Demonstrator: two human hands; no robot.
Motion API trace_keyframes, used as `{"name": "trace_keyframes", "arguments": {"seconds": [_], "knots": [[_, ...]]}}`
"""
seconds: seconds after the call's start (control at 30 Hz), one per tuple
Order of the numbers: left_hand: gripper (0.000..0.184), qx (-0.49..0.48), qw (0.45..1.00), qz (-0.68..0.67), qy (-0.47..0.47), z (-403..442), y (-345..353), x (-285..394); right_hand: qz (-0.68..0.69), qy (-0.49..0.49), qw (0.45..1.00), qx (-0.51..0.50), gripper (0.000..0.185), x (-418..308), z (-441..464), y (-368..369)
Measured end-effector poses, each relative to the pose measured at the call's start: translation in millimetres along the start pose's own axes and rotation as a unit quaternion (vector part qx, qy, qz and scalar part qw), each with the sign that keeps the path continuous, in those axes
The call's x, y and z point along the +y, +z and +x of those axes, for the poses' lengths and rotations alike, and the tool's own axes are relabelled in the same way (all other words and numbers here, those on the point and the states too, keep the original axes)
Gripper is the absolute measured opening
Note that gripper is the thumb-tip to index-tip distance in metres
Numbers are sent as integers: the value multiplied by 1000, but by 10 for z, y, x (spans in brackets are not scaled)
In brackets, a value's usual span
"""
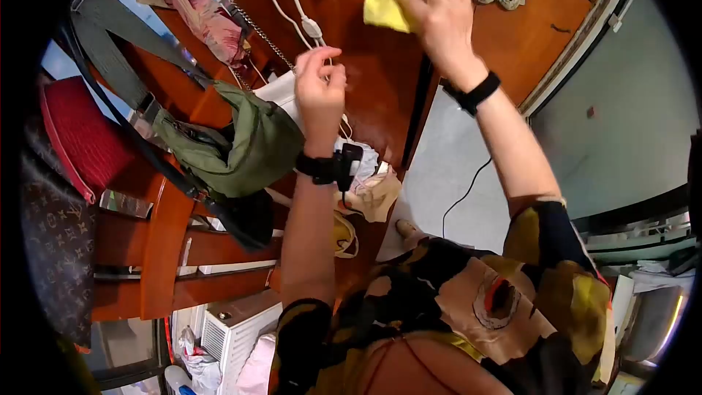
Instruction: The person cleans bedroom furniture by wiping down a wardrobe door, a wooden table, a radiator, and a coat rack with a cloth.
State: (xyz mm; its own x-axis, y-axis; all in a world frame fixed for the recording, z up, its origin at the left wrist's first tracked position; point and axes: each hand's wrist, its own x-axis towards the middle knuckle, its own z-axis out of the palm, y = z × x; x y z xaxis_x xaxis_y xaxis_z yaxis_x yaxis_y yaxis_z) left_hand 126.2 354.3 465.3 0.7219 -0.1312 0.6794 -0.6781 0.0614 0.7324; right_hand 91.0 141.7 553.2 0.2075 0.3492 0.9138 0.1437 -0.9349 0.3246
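My right hand (442,18) grips a yellow cloth (387,4) against the reddish-brown wooden door panel (373,58); I cannot tell if the cloth touches the wood. Raised in front of the hanging bags, my left hand (322,95) has loosely curved fingers, slightly apart, and nothing shows between them. Just behind it are a white cord with an inline switch (311,28) and a metal chain strap (259,31). The nearest bag to that hand is a green bag (248,135). Both wrists wear black bands.
On the left hang a red bag (91,132), a brown monogrammed bag (55,249) and a pink floral cloth (201,7). Below them is a wooden rack (157,256). A beige cloth bag (376,196) sits lower down. A black cable (466,194) crosses the pale floor.
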Motion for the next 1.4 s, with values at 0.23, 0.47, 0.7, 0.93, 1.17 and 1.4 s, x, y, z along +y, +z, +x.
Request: {"name": "trace_keyframes", "arguments": {"seconds": [0.23, 0.47, 0.7, 0.93, 1.17, 1.4], "knots": [[27, -66, 945, -122, -298, -844, 368, -449, 40, 67, 946, -315, 10, -860, -1589, 129], [39, 47, 927, -181, -324, -1693, 549, -765, 235, 204, 915, -256, 15, -1403, -1752, -140], [38, 80, 898, -176, -395, -1600, 584, -925, 433, 253, 826, -257, 40, -991, -1476, -250], [43, 196, 972, 88, -99, -873, 1364, -807, 487, 312, 812, -74, 28, -246, -556, -409], [48, 301, 895, 217, -250, -1668, 1706, -1722, 546, 309, 777, -55, 29, -249, -423, -269], [50, 367, 881, 115, -274, -1625, 1711, -1836, 581, 353, 706, -196, 22, -423, -714, 37]]}}
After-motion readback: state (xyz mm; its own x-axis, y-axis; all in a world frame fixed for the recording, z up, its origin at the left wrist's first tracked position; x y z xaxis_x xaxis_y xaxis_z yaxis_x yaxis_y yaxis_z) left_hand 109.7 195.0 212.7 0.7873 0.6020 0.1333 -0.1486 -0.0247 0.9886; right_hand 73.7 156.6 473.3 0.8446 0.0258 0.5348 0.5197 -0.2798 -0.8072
